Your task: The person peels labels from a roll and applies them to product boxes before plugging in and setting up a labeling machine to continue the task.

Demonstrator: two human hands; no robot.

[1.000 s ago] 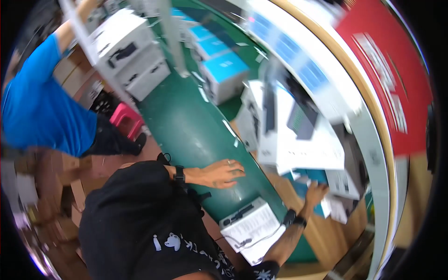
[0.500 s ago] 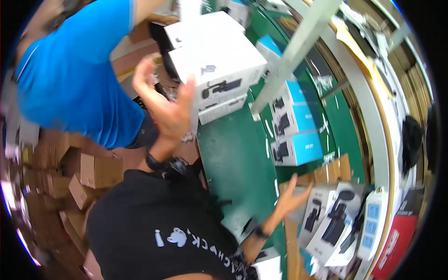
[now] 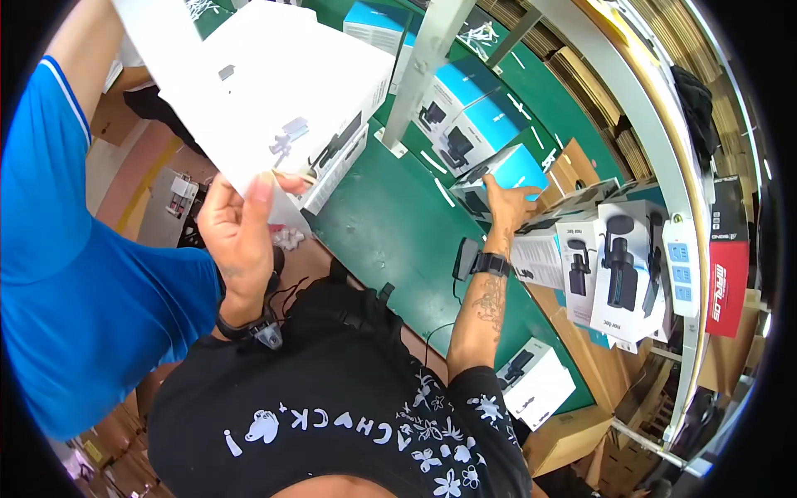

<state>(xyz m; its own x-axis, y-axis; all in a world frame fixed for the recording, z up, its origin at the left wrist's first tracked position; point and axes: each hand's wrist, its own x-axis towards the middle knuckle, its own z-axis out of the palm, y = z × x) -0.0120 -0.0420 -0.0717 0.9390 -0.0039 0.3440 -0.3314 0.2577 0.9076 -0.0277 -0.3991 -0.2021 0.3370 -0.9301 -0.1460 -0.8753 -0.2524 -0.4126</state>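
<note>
Touching a cuboid carton [image 3: 516, 168], the right hand [image 3: 508, 206] curves.

A closed, blue-topped box [image 3: 516, 169] sits at the near end of a row of similar boxes [image 3: 459, 137].

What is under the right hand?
The right hand lies over the near side of a blue-topped box. Much of the blue top and part of the printed side show beyond the fingers; the surface directly beneath the palm is covered.
</note>
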